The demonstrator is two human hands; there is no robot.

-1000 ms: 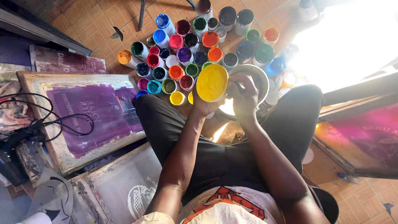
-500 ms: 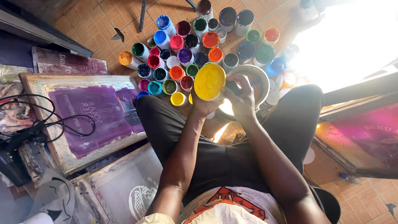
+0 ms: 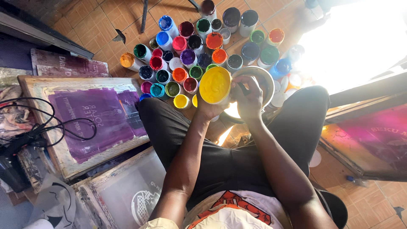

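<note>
My left hand [image 3: 207, 111] grips an open tub of yellow paint [image 3: 215, 85], tilted so its mouth faces me, above my knees. Right beside it, my right hand [image 3: 248, 101] is closed around a thin dark stick [image 3: 243, 87] that reaches into a round white container [image 3: 266, 79]. The tub's rim touches the container's edge. What the container holds is hidden by my hand and by glare.
Several open paint pots [image 3: 193, 42] in many colours stand on the tiled floor beyond my knees. Wooden printing screens lie at the left [image 3: 91, 118], lower left [image 3: 127, 191] and right [image 3: 373, 140]. Black cables [image 3: 38, 131] coil at the far left. Strong glare fills the upper right.
Both hands stay together at the yellow tub and white container; my right hand has shifted only slightly over the container.
</note>
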